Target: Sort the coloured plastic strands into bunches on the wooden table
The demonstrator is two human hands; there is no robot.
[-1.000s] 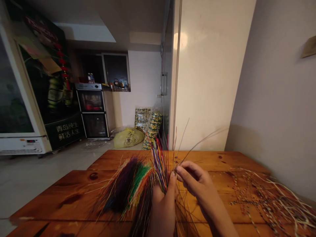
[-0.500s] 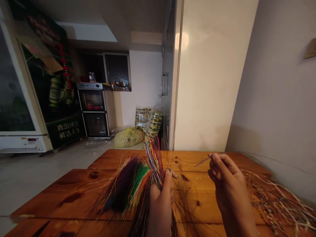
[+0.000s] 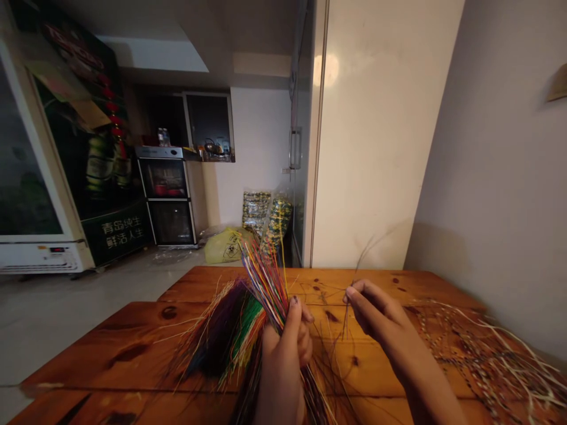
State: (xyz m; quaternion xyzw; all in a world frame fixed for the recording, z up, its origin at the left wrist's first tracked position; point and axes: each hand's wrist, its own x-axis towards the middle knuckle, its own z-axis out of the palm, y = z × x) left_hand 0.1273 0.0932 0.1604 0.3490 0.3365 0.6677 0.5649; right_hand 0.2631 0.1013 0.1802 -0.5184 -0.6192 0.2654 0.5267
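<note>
My left hand [image 3: 286, 339] is closed around a bundle of thin multicoloured strands [image 3: 264, 277], whose upper ends fan out above the thumb while the lower ends hang below the fist. To its right, my right hand [image 3: 376, 316] pinches a few fine dark strands [image 3: 361, 262] between thumb and fingertips, with ends sticking up and down. The two hands are apart. Left of my left hand lies a thick heap of coloured strands [image 3: 221, 330] in purple, black, green and orange on the wooden table [image 3: 106, 348].
Braided or patterned cords and pale strands [image 3: 482, 354] lie at the table's right. Loose dark strands rest between the hands. Beyond the table stand a tall cream cabinet [image 3: 372, 136], a yellow bag [image 3: 221, 245], a black glass-door cabinet [image 3: 168, 198] and a drinks fridge [image 3: 39, 147].
My right hand has moved left with its strands, which now stand more upright. The bundle in my left hand tilts further left, and the long pale strand above my left thumb no longer shows.
</note>
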